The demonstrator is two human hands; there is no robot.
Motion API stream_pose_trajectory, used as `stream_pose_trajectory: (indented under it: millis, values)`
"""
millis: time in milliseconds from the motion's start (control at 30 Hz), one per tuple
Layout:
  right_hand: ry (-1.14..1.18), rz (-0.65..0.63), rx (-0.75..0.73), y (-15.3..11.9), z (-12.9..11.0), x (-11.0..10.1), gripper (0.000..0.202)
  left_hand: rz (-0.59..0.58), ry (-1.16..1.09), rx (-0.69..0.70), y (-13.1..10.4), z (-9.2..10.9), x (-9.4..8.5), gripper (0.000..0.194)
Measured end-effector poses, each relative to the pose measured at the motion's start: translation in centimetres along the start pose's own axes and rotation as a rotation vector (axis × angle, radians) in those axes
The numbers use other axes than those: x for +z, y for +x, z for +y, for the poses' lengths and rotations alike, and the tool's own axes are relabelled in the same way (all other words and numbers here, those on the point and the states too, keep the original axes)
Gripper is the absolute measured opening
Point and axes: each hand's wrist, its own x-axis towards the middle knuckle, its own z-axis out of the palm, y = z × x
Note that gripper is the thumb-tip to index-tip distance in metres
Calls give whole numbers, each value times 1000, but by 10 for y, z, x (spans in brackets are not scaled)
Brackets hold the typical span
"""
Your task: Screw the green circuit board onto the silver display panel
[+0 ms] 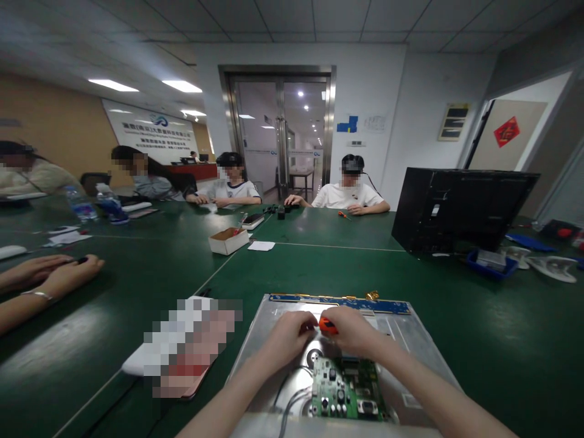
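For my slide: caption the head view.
Right hand grips an orange object over a metal panel bearing a circuit board.

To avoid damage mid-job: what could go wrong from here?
The orange tool in the right hand could slip and scratch the metal panel or hit the blue circuit strip just beyond. The right forearm might brush the exposed green circuit board. The gray cables beside that board could snag on the left forearm.
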Motion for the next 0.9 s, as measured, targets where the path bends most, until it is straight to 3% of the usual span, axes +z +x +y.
stream_pose_trajectory:
  millis: [100, 200, 233, 333, 467, 533, 633, 667, 800, 900]
  values:
    - [0, -27, -20, 14, -2, 8, 36, 26, -5, -3, -2, -3, 0, 16]
    - [14, -15, -50, 11, 2, 6, 25, 33, -18, -2, -4, -4, -2, 22]
    - [17, 2, -56, 5, 3, 3, 19, 35, -22, -1, -5, -5, -2, 25]
    - [6, 68, -34, -22, 2, -7, 37, 49, -20, -6, -6, -5, -3, 27]
    - [-5, 54, -32, -69, -8, -11, 37, 87, 12, -24, -6, -8, -4, 21]
    - [-2, 22, -60, -87, -13, -4, 41, 104, 34, -31, -6, -10, -5, 18]
    - [-136, -2, -76, -101, -15, 16, 72, 108, 60, -24, -5, -12, -4, 17]
    - [-201, -2, -84, -102, -13, 23, 74, 106, 67, -20, -5, -12, -4, 17]
    - [-387, 218, -219, -103, -2, 48, 54, 105, 89, -6, -6, -11, -5, 14]
    - [-468, 401, -391, -105, 4, 55, 36, 100, 99, -1, -6, -12, -5, 13]
